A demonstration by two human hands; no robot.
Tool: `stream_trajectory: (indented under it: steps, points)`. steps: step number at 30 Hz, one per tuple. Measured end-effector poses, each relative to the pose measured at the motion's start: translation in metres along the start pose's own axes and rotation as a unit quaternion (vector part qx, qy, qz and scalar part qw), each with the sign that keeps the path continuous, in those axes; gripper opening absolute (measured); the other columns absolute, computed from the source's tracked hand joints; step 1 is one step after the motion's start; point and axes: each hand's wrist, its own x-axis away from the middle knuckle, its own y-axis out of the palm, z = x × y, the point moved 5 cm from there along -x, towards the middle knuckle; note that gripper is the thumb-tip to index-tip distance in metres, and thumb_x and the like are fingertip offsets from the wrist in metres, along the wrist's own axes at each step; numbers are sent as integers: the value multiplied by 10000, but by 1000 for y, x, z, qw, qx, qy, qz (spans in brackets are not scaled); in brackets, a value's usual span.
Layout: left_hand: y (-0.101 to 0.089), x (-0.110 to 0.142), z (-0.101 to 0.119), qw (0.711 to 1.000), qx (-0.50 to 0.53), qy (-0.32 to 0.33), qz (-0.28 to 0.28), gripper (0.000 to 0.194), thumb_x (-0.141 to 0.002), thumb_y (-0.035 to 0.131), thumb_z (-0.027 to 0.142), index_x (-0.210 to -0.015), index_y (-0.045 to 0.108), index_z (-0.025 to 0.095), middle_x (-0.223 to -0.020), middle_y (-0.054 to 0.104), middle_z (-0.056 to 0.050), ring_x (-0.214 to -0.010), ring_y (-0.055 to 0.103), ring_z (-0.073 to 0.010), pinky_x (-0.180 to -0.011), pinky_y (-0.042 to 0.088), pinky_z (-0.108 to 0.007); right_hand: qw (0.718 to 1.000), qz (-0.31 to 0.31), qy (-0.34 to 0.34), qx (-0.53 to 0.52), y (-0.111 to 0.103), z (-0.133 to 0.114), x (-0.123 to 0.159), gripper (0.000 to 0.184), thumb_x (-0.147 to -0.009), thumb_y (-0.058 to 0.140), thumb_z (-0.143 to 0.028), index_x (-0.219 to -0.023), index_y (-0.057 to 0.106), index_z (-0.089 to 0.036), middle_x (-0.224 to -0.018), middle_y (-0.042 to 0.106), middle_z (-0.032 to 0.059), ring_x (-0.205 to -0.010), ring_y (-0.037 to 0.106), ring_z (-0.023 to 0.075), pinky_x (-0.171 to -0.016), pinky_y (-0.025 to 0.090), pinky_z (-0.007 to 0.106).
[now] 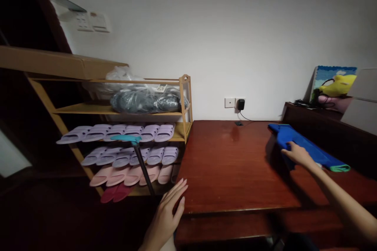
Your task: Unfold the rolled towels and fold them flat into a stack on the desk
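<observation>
My right hand (297, 153) is closed on the near left part of a blue cloth piece (306, 146) with green edging, at the right side of the red-brown table (226, 164). The cloth looks folded or bunched, and its exact kind does not show. One part of it hangs under my fingers and throws a shadow on the wood. My left hand (169, 208) is open, fingers stretched out together and thumb apart, by the table's left front corner. It holds nothing; whether it touches the table edge I cannot tell.
A wooden rack (185, 113) of slippers (122, 162) and plastic-wrapped goods (147, 100) stands left. Before it leans a dark pole (143, 168) with a teal top. A black plug (241, 104) trails a cord. A raised ledge (326, 125) with a yellow toy (338, 85) borders the right.
</observation>
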Motion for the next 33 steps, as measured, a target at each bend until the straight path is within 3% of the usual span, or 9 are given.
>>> stream_trajectory:
  steps: [4,9,14,19,21,24,27,30,33]
  points:
    - [-5,-5,7,999,-46,24,-13,393,-876,446,191,-1252,552,240,-1290,577,-52,-1208,519,-211,-973,467,-383,994,-51,-90,27,27,-62,70,523,-793,519,-421,-1252,505,-171,-964,655,159,-866,642,310,-712,451,379]
    - [-6,-16,38,993,-104,55,-32,374,-856,484,194,-1218,574,225,-1346,523,-73,-1238,484,-261,-999,426,-471,976,-51,-207,40,31,-115,152,597,-857,414,-449,-1382,382,-167,-1082,610,183,-844,646,308,-682,470,399]
    - [0,-33,102,990,-39,106,-86,387,-868,459,156,-1239,548,220,-1382,485,-60,-1262,456,-229,-1013,435,-408,951,-56,-301,-38,21,-134,198,807,-800,393,-700,-1429,337,-197,-1131,611,182,-964,620,331,-767,491,436]
    - [9,-52,150,977,38,158,-141,432,-897,433,171,-1327,472,192,-1412,447,-72,-1305,400,-219,-1075,364,-408,892,-176,-373,-186,2,-134,213,761,-843,427,-627,-1471,229,-246,-1374,463,109,-1252,443,256,-1016,382,399]
    - [14,-58,160,968,51,176,-170,485,-901,459,224,-1382,404,188,-1452,386,-74,-1336,348,-225,-1095,329,-418,878,-195,-378,-220,-3,-124,201,668,-875,418,-574,-1451,273,-268,-1390,451,71,-1242,453,206,-1031,372,357]
    - [27,-62,166,956,57,194,-211,615,-874,544,344,-1429,320,200,-1503,280,-79,-1371,268,-252,-1109,285,-456,918,-97,-340,-179,3,-86,152,568,-892,393,-547,-1376,404,-249,-1336,503,85,-1225,463,217,-1038,346,404]
    - [40,-59,163,953,58,191,-227,647,-844,598,379,-1419,331,245,-1502,283,-73,-1368,274,-267,-1089,305,-484,977,25,-201,-58,30,-13,90,638,-855,362,-620,-1344,437,-217,-1425,390,126,-1304,359,290,-1001,336,524]
    - [49,-53,157,958,48,180,-218,573,-851,594,301,-1382,385,253,-1487,318,-71,-1359,296,-263,-1064,349,-473,997,54,-53,25,61,64,42,673,-854,301,-609,-1357,419,-178,-1465,317,147,-1346,292,294,-1011,298,555]
    - [53,-50,157,962,34,182,-200,498,-846,599,279,-1321,457,224,-1465,363,-81,-1352,312,-265,-1068,353,-467,998,35,3,56,78,112,16,712,-828,303,-611,-1377,397,-167,-1469,314,139,-1364,264,269,-1052,254,521]
